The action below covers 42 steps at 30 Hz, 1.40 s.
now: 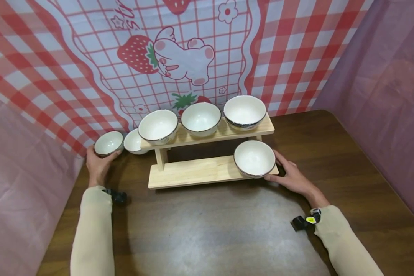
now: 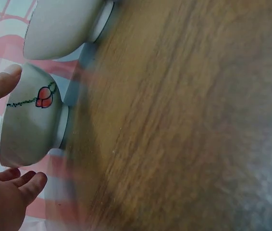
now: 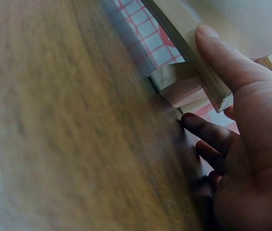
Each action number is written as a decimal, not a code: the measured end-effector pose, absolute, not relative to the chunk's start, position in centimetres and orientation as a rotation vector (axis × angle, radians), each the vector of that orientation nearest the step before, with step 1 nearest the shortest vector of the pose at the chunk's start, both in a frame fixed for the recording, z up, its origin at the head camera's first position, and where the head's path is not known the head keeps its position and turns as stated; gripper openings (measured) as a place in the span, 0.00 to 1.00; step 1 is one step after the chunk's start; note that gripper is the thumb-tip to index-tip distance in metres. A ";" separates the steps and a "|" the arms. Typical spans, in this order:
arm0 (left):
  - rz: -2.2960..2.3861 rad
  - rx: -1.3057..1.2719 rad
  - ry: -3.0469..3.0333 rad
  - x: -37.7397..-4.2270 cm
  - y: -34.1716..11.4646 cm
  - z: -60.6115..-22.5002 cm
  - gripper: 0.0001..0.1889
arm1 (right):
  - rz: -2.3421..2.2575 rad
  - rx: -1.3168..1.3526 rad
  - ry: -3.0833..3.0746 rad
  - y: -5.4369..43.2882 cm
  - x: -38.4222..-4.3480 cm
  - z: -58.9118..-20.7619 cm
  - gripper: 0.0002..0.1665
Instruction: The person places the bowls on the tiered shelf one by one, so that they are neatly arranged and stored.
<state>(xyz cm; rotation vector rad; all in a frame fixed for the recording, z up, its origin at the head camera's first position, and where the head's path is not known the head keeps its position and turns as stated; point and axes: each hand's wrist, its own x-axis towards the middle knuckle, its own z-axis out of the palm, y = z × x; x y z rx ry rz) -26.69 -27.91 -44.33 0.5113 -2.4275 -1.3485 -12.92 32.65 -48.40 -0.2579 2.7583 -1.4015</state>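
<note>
Left hand: fingers curved round dark-rimmed white bowl, red motif outside. Right hand: fingers wide beside white-interior bowl on wooden stand.

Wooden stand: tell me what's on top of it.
Three bowls stand on the upper board, and a fourth bowl on the right end of the lower board. The wood beneath each is hidden.

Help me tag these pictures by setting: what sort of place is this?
Perhaps a small curtained-off work booth: a wooden table has plain pink sheets to its left and right and a checked strawberry cloth hung behind it.
</note>
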 end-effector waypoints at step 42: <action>-1.583 0.583 -2.174 -28.8 -27.7 -46.5 0.49 | -1.407 -0.232 2.731 32.6 -12.9 -48.4 0.59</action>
